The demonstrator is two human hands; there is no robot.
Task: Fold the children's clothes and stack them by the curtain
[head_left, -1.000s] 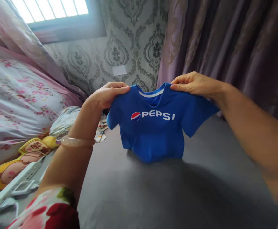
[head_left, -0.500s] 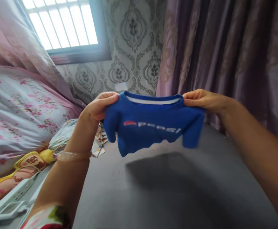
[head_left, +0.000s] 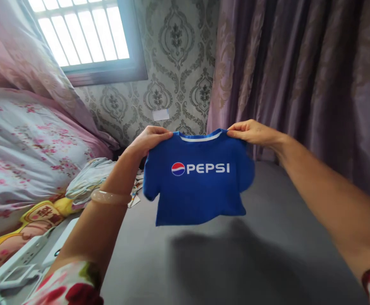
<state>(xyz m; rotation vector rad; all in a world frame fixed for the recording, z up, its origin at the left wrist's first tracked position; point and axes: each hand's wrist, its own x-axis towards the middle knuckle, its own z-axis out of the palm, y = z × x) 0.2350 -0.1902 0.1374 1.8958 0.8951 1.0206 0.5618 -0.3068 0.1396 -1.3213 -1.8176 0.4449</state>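
Above the grey surface (head_left: 140, 262), blue shirt (head_left: 197, 192) collar up, print toward camera, long axis crosswise, fingers (head_left: 163, 135) clamped on both shoulders

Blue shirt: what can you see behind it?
Behind the shirt, patterned wall shows above the collar and grey surface below the hem. Anything it covers cannot be seen.

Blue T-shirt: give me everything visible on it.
The blue T-shirt is small and short-sleeved, of what looks like soft, thin fabric. A white band lines the inside of its neckline; across the chest run a round red, white and blue emblem and white "PEPSI" lettering. It hangs spread, front toward the camera, pinched near the neckline by the left grip and right grip. Its uneven hem appears clear of the grey surface below; one sleeve is blurred.
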